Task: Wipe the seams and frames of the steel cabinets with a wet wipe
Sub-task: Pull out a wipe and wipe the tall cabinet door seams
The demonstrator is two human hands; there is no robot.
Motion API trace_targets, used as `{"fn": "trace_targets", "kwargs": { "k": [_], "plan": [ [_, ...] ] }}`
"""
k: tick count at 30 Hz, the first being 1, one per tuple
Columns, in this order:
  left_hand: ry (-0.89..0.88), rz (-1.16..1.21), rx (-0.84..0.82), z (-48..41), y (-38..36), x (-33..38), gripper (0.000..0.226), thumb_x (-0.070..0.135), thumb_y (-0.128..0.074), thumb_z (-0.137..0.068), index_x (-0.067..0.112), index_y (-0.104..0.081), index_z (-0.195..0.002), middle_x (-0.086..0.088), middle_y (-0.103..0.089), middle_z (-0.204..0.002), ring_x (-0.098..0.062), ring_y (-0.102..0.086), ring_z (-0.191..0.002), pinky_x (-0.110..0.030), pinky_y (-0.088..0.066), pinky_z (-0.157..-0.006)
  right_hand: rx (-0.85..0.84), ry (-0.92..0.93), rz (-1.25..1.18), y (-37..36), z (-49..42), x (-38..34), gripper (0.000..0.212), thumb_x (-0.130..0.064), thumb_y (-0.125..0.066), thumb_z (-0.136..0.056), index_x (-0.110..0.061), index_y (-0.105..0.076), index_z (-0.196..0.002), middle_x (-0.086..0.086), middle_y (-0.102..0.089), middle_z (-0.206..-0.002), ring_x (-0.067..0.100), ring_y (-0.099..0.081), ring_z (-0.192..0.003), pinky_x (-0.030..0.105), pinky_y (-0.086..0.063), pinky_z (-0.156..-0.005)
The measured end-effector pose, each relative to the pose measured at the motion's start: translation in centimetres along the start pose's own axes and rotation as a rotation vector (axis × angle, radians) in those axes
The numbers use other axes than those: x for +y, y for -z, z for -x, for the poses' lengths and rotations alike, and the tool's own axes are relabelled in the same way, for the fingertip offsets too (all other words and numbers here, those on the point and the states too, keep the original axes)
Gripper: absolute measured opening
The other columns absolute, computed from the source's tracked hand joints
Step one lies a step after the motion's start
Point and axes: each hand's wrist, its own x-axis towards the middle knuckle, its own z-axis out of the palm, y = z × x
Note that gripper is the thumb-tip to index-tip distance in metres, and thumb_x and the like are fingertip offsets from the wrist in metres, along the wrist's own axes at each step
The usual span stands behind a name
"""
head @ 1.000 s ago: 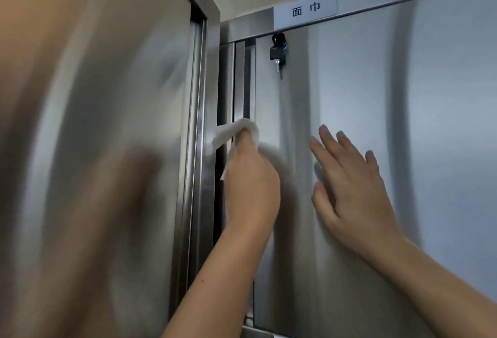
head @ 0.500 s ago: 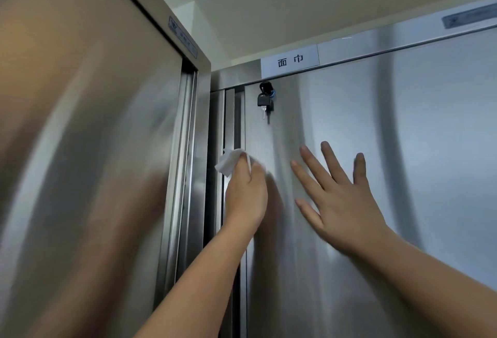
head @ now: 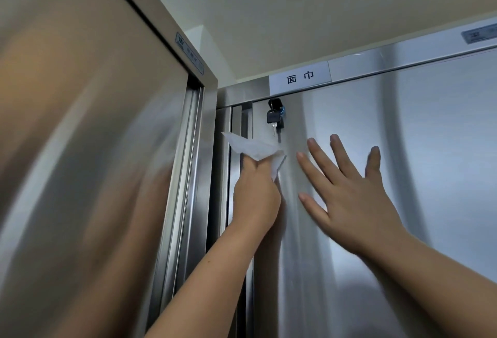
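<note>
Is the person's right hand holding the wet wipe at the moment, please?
No, the right hand lies flat with straight fingers on the cabinet door, while the left hand grips the wet wipe.

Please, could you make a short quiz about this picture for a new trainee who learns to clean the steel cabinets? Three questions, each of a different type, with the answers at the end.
1. Multiple choice: which hand holds the wet wipe at the vertical seam? A. left B. right C. both
2. True or false: the right hand lies open, fingers spread, on the cabinet door.
3. Fill the gap: just above the wipe, a black ____ hangs at the door's top corner.

Key: 1. A, the left hand. 2. True. 3. key.
</note>
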Motion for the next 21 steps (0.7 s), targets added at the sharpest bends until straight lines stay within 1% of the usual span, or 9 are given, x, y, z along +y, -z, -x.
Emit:
{"fn": "trace_targets", "kwargs": {
  "k": [3, 5, 8, 9, 11, 13, 15, 18, 21],
  "plan": [
    [-0.060, -0.137, 0.071, -1.1, 0.0, -0.1, 0.043, 0.006, -0.035, -0.096, 0.006, -0.037, -0.139, -0.008, -0.020, -0.153, -0.030, -0.040, -0.126, -0.035, -0.036, -0.097, -0.002, 0.004, 0.015, -0.1, 0.0, 0.0, 0.064, -0.050, -0.007, -0.096, -0.017, -0.037, -0.142, 0.006, -0.033, -0.150, 0.029, -0.023, -0.139, 0.063, -0.007, -0.101],
    [-0.046, -0.108, 0.076, -1.9, 0.0, 0.0, 0.036, 0.002, -0.036, -0.095, -0.002, -0.041, -0.130, -0.012, -0.019, -0.153, -0.033, -0.035, -0.129, -0.036, -0.032, -0.101, 0.003, 0.004, 0.029, -0.1, 0.0, 0.1, 0.064, -0.050, -0.008, -0.096, -0.017, -0.035, -0.143, 0.006, -0.033, -0.150, 0.029, -0.021, -0.139, 0.062, -0.007, -0.101],
    [-0.037, -0.052, 0.030, -2.2, -0.1, -0.1, 0.032, 0.001, -0.034, -0.094, -0.004, -0.039, -0.125, -0.016, -0.012, -0.154, -0.037, -0.027, -0.134, -0.041, -0.035, -0.101, 0.049, 0.027, 0.023, 0.3, -0.3, 0.0, 0.058, -0.045, -0.015, -0.096, -0.017, -0.032, -0.143, 0.006, -0.032, -0.150, 0.028, -0.021, -0.139, 0.061, -0.005, -0.103],
    [-0.078, -0.056, 0.065, -2.2, -0.4, -0.3, 0.035, 0.003, -0.033, -0.094, -0.004, -0.039, -0.128, -0.020, -0.015, -0.153, -0.038, -0.027, -0.135, -0.044, -0.037, -0.101, 0.078, 0.054, 0.012, 0.6, -0.7, 0.0, 0.055, -0.041, -0.021, -0.095, -0.016, -0.035, -0.143, 0.006, -0.034, -0.150, 0.027, -0.021, -0.139, 0.060, -0.005, -0.103],
    [-0.144, -0.068, 0.138, -2.2, -1.2, -0.8, 0.046, 0.012, -0.029, -0.089, -0.008, -0.044, -0.128, -0.032, -0.031, -0.143, -0.045, -0.037, -0.129, -0.049, -0.042, -0.098, 0.136, 0.145, 0.010, 1.3, -2.2, 0.1, 0.054, -0.030, -0.030, -0.090, -0.015, -0.041, -0.140, 0.004, -0.036, -0.149, 0.025, -0.023, -0.138, 0.059, -0.004, -0.104],
    [-0.185, -0.105, 0.130, -2.2, -1.5, -1.1, 0.061, 0.023, -0.020, -0.085, -0.007, -0.042, -0.133, -0.033, -0.035, -0.140, -0.044, -0.035, -0.131, -0.052, -0.037, -0.102, 0.186, 0.257, 0.039, 2.0, -4.3, 0.1, 0.055, -0.022, -0.032, -0.086, -0.014, -0.044, -0.139, 0.002, -0.038, -0.148, 0.025, -0.025, -0.139, 0.058, -0.001, -0.106],
    [-0.216, -0.155, 0.122, -2.4, -1.7, -1.5, 0.068, 0.031, -0.012, -0.086, 0.000, -0.031, -0.143, -0.025, -0.027, -0.148, -0.036, -0.024, -0.138, -0.049, -0.029, -0.108, 0.233, 0.379, 0.067, 2.3, -6.7, 0.0, 0.054, -0.018, -0.030, -0.084, -0.011, -0.050, -0.134, 0.003, -0.044, -0.144, 0.028, -0.033, -0.137, 0.057, 0.003, -0.107],
    [-0.250, -0.143, 0.147, -2.4, -1.2, -1.5, 0.064, 0.031, -0.016, -0.087, 0.000, -0.035, -0.140, -0.024, -0.029, -0.147, -0.038, -0.031, -0.133, -0.049, -0.036, -0.099, 0.255, 0.554, 0.125, 2.6, -10.2, -0.5, 0.051, -0.016, -0.030, -0.081, -0.009, -0.062, -0.121, 0.005, -0.058, -0.130, 0.034, -0.047, -0.126, 0.057, 0.000, -0.106],
    [-0.221, -0.145, 0.153, -2.5, -1.4, -1.6, 0.062, 0.029, -0.019, -0.088, -0.001, -0.037, -0.140, -0.023, -0.027, -0.149, -0.035, -0.030, -0.136, -0.047, -0.037, -0.100, 0.258, 0.597, 0.263, 2.1, -13.0, -0.7, 0.048, -0.020, -0.031, -0.079, -0.012, -0.072, -0.105, 0.001, -0.069, -0.113, 0.033, -0.057, -0.116, 0.061, -0.010, -0.106]
  ]
}}
